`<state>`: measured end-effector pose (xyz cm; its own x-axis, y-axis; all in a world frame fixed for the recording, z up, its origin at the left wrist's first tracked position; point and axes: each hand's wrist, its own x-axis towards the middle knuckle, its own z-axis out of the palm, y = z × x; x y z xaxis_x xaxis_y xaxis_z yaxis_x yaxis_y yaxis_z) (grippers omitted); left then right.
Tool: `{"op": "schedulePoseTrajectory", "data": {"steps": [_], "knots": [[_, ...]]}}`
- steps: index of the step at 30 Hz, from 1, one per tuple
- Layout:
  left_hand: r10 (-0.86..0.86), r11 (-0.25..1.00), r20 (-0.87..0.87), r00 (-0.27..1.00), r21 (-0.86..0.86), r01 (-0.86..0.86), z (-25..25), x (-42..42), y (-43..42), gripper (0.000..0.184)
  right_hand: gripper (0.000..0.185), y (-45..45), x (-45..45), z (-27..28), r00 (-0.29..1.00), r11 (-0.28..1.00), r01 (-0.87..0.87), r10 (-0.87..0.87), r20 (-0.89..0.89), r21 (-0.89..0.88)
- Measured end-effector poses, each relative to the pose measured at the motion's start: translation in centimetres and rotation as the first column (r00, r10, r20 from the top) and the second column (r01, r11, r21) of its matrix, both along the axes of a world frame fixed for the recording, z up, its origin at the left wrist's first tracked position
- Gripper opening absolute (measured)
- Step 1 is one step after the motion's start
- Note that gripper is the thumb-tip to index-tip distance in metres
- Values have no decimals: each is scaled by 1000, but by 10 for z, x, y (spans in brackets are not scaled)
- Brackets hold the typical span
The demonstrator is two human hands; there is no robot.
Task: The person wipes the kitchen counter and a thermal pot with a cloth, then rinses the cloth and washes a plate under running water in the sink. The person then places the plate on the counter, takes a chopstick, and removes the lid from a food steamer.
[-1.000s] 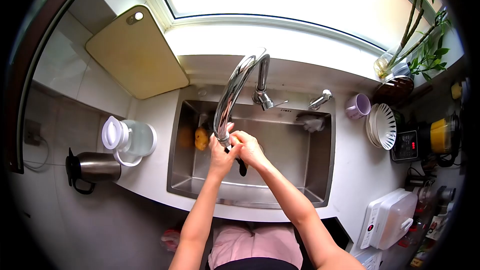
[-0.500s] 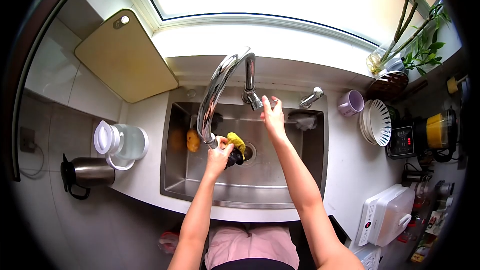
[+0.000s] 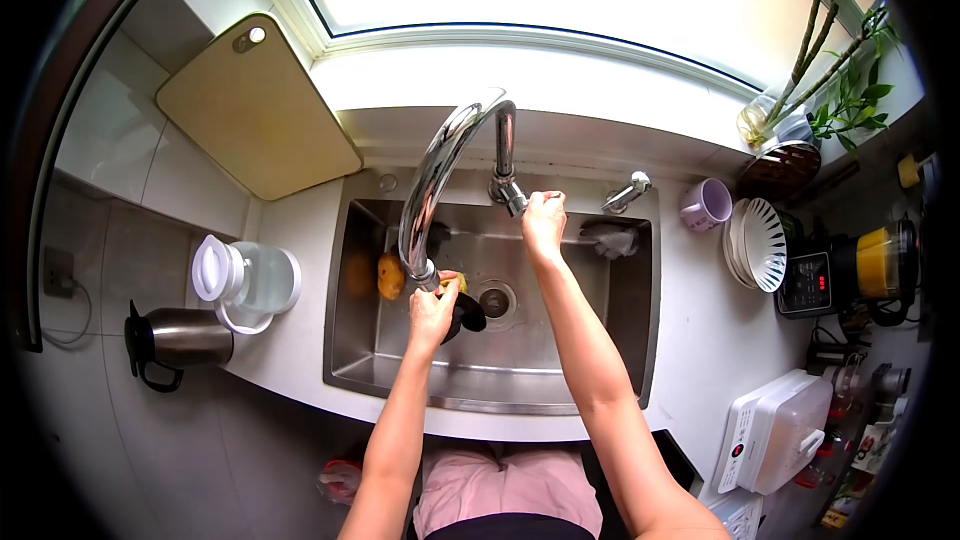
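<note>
Grasping the black-and-yellow thing [image 3: 469,315] near the spout [image 3: 425,276] is my left hand [image 3: 432,315]; my right hand [image 3: 543,226], grip unclear, is just right of the tap valve [image 3: 507,192].

The bare left hand [image 3: 431,318] and arched chrome faucet [image 3: 436,165] hide most of a yellow object [image 3: 461,283]; the smooth black piece [image 3: 470,313] beside it is unclear. The bare right hand's [image 3: 543,225] fingers hide whatever lies beneath them. The bottom edge cuts 2 bare arms [image 3: 393,455].

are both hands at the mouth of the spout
No, only the left hand is there, while the right hand is by the base of the faucet.
</note>
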<state>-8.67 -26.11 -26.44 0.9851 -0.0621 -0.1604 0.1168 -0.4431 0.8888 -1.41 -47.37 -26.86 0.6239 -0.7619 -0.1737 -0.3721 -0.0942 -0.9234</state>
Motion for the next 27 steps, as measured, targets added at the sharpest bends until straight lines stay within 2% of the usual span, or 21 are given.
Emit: {"op": "schedulePoseTrajectory", "data": {"steps": [4, 8, 10, 11, 13, 14, 15, 16, 17, 18, 19, 21, 23, 24, 25, 26, 27], "knots": [[15, 1000, 12, 1000, -20, -14, 7, 3, 3, 23, 27, 4, -1, 2, 999, 998, 33, -33, 8, -48], [34, 995, 5, 999, -89, -33, 7, 10, 5, 28, 26, 1, 1, -8, 999, 999, 33, -33, -12, 4], [24, 995, -15, 1000, -96, -26, 11, 11, 4, 27, 33, 0, 1, -21, 999, 1000, 10, -10, 41, 12], [15, 994, -35, 999, -104, -19, 15, 9, 4, 26, 33, 1, -6, -5, 999, 1000, 10, -11, 39, 12], [-28, 994, -7, 1000, -102, 27, 23, 6, 2, 23, 46, 10, -33, 46, 994, 964, -66, 87, -70, 257], [-74, 992, 23, 997, -99, 76, 27, 7, 1, 21, 55, 12, -47, 37, 988, 956, -122, 142, -59, 268], [-75, 992, 30, 997, -101, 77, 31, 8, 1, 21, 53, 18, -65, 32, 969, 949, -191, 223, -106, 250], [-61, 998, 92, 994, 16, 60, 33, 7, 1, 19, 54, 29, -82, 13, 950, 924, -276, 304, -73, 263], [-54, 990, 145, 988, 135, 35, 33, 4, 1, 18, 56, 46, -96, 13, 909, 864, -327, 398, -120, 383], [26, 991, 133, 991, 124, -42, 29, 0, -4, 15, 53, 64, -106, 13, 873, 801, -395, 479, -87, 450], [27, 991, 130, 991, 128, -44, 32, -4, -9, 15, 51, 79, -109, 2, 851, 731, -434, 525, -27, 526], [-70, 962, 201, 977, 272, 13, 44, -10, -14, 12, 42, 97, -102, -12, 825, 605, -518, 541, 165, 605], [-117, 961, 226, 967, 272, 52, 41, -15, -8, 15, 39, 99, -91, -12, 812, 598, -544, 553, 189, 589], [-16, 999, 90, 996, -33, 19, 33, -18, -3, 17, 36, 99, -87, -17, 796, 622, -572, 578, 180, 534], [39, 943, -73, 997, -327, -61, 25, -23, 3, 19, 33, 99, -85, -23, 782, 644, -597, 601, 167, 478], [-49, 888, -154, 987, -459, -28, 21, -26, 12, 19, 27, 95, -84, -14, 751, 699, -636, 658, 55, 327], [-48, 889, -152, 987, -457, -27, 18, -25, 22, 19, 27, 92, -84, -13, 751, 698, -637, 658, 58, 327]]}}
